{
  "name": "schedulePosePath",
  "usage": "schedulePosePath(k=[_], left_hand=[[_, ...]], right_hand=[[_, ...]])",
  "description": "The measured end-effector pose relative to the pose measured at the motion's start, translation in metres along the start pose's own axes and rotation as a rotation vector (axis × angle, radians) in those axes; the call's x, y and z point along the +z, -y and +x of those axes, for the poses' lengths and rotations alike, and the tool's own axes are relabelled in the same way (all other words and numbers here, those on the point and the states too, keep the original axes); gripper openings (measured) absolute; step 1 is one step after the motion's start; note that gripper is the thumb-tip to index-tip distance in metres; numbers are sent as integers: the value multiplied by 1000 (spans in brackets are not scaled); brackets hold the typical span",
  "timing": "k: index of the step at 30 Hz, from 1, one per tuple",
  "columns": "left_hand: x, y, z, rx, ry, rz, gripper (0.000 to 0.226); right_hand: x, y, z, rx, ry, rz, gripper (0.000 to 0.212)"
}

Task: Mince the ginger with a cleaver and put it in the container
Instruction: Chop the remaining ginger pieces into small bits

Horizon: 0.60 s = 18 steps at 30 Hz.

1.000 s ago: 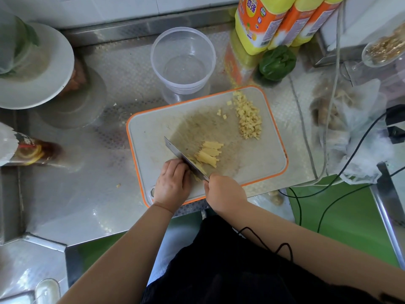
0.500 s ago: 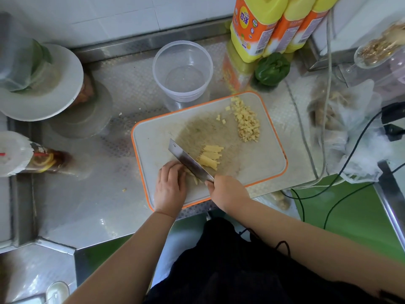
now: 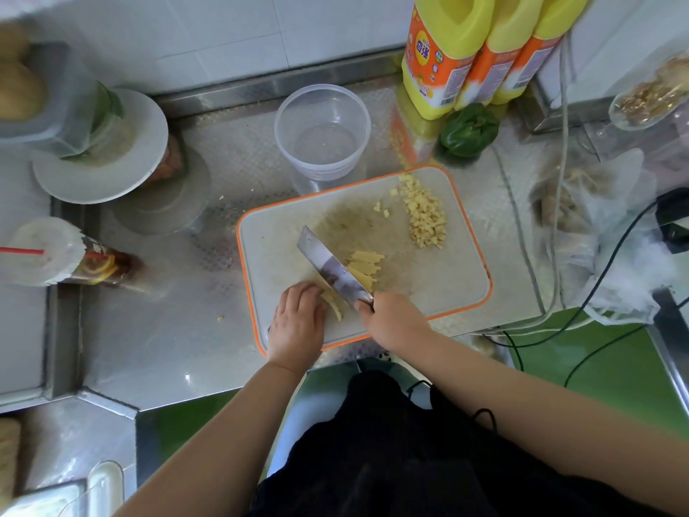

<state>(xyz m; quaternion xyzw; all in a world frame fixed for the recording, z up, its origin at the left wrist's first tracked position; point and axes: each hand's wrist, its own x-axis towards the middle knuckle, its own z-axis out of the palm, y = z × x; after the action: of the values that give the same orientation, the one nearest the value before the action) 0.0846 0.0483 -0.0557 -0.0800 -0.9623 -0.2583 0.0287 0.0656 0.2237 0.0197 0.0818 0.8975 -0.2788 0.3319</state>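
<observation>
Steel cleaver in curled fingers

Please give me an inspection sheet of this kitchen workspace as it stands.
Surface: steel counter, a few ginger crumbs; cutting board stained in the middle.
Job's things: cleaver over the board; ginger strips beside the blade; diced ginger piled at the board's far right; container behind the board, no ginger in it.
Clutter: iced tea cup lying on its side, plates, oil bottles, green pepper, plastic bags.
Hands: right hand grips the cleaver handle; left hand holds down ginger strips.
Cables: black cables and a grey cable run right of the board.
Surroundings: tiled wall, green floor.
</observation>
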Motion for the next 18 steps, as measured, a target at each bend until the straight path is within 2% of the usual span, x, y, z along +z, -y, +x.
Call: schedulePosePath(k=[5, 10, 13, 18], left_hand=[[-15, -19, 2, 111, -240, -44, 18], [-49, -37, 19, 73, -419, -33, 12], [-69, -41, 33, 187, -350, 11, 23], [-72, -39, 39, 300, 25, 63, 30]], right_hand=[[-8, -5, -4, -96, -78, -85, 28], [-6, -12, -16, -213, -158, -189, 27], [-2, -12, -19, -260, -182, -216, 31], [5, -10, -22, -271, -200, -142, 35]])
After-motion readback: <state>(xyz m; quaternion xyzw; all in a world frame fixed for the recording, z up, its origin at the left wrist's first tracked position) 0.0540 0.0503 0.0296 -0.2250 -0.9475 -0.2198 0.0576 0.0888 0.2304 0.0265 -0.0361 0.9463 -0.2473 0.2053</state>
